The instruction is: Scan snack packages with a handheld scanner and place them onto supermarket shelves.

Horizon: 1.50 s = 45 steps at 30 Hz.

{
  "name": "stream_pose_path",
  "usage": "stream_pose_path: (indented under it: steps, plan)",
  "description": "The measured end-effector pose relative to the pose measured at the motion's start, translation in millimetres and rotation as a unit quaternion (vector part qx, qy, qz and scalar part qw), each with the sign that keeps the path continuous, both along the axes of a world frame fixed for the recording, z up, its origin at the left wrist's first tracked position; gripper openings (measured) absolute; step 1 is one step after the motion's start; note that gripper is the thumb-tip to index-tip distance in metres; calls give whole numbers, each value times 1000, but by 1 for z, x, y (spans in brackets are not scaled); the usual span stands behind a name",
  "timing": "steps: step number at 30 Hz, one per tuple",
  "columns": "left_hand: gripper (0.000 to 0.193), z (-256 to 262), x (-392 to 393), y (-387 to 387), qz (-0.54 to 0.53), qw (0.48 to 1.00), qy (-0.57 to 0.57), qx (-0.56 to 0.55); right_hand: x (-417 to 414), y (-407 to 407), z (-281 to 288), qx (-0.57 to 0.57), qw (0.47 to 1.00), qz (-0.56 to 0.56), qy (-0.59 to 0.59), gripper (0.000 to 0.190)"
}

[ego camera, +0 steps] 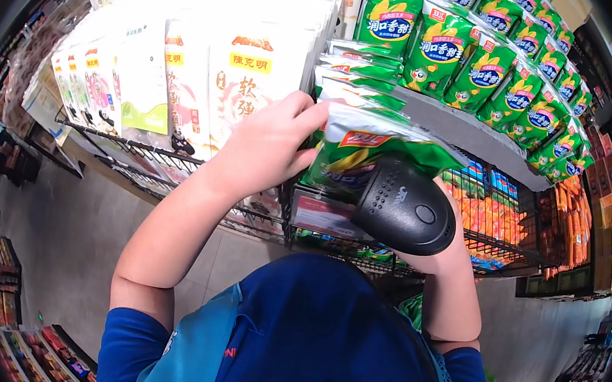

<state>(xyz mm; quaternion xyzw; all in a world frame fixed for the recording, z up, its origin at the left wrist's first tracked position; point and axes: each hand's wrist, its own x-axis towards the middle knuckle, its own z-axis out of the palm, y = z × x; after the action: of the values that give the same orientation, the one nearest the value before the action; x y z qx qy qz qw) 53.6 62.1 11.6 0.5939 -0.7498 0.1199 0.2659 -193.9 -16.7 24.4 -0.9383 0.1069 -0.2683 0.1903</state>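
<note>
My left hand (275,138) grips the upper left edge of a green sausage packet (364,136) with a silvery top, thumb in front and fingers at the corner. The packet stands tilted at the front of a shelf row, before several stacked packets (361,80) of the same kind. A black rounded plastic device (409,206) with a round button covers the packet's lower right part. It also hides most of my right hand (418,261), whose fingers I cannot make out. Just left of my left hand stand white noodle packs (252,64).
A black wire rack (176,159) edges the shelf, with a price tag (320,214) bearing writing under the packet. Upright green packets (441,49) line a grey ledge (456,125). Orange packets (489,214) fill a wire basket at right. Grey tiled floor (81,230) lies below.
</note>
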Motion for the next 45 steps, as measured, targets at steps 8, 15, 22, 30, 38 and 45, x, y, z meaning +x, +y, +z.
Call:
stream_pose_path:
  steps: [8,15,22,30,38,45]
  plan:
    - [60,15,-3,-1,1,999,23,47,-9,-10,-7,57,998,12,29,37]
    - [62,38,0,-8,-60,998,4,23,-6,-7,-1,47,999,6,21,41]
    - [47,35,3,-31,-67,987,-119,84,-2,-15,2,194,977,50,-69,47]
    - [52,53,-4,-42,-34,977,-35,209,-5,-19,2,43,996,62,-37,58]
    - [33,42,-4,-47,-73,978,-159,117,-2,-9,4,115,991,65,-23,52]
    - [31,41,-13,-40,-34,963,-254,79,-3,0,5,141,988,55,16,46]
